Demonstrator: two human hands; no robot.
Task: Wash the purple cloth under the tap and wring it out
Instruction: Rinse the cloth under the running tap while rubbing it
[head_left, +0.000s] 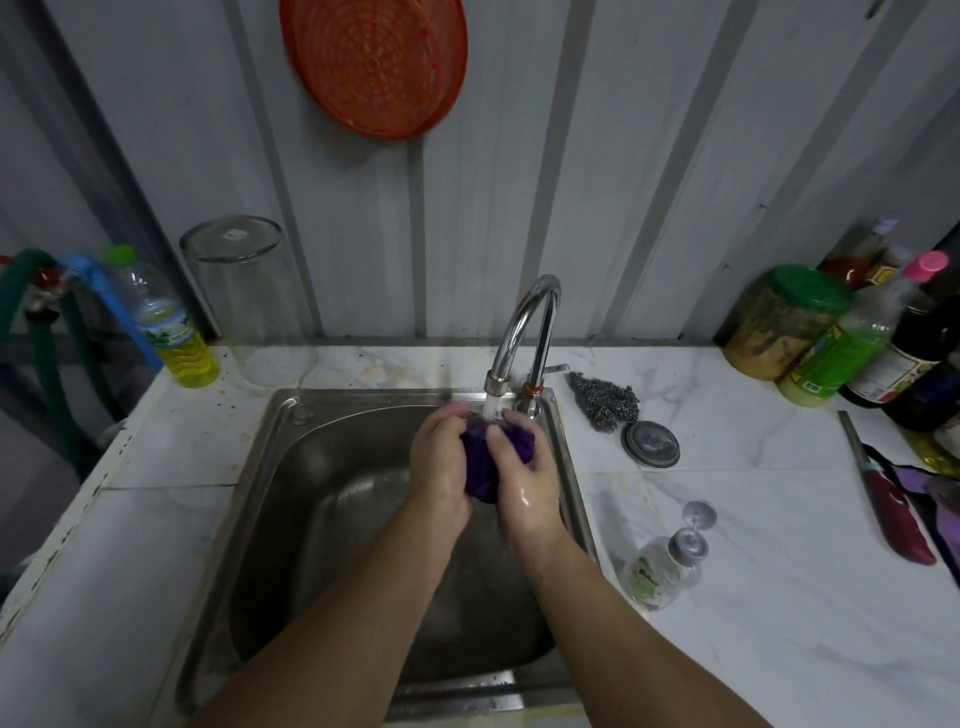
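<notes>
Seen from above, two bare forearms reach over a steel sink (291, 467) set into a white marble-patterned surface (727, 597). The left hand (441, 462) and right hand (524, 478) are both closed around a bunched purple cloth (480, 467), pressed between them just under the spout of a curved chrome tap (524, 322). Water runs from the spout onto the top of the cloth, and the right hand shines wet.

Close to the right of the tap base, on the surface, lies a grey steel-wool scourer (605, 400), with a round metal lid (650, 443) just in front of it. Nearer the viewer, beside the sink's right rim, stands a clear pump bottle (662, 564) of soap. At the far right edge lie a dark red-handled tool (896, 512) and some purple fabric (930, 488).

In the back right corner crowd a green-lidded jar (784, 322), a green-labelled bottle (852, 343) with a pink cap, and dark sauce bottles (914, 358). To the left of the sink stand an upturned clear glass container (244, 296) and a plastic bottle of yellow liquid (166, 322), with green and blue hoses (67, 322) beside it.

Behind is a grey corrugated wall, where an orange plastic basket (374, 62) hangs above the tap
</notes>
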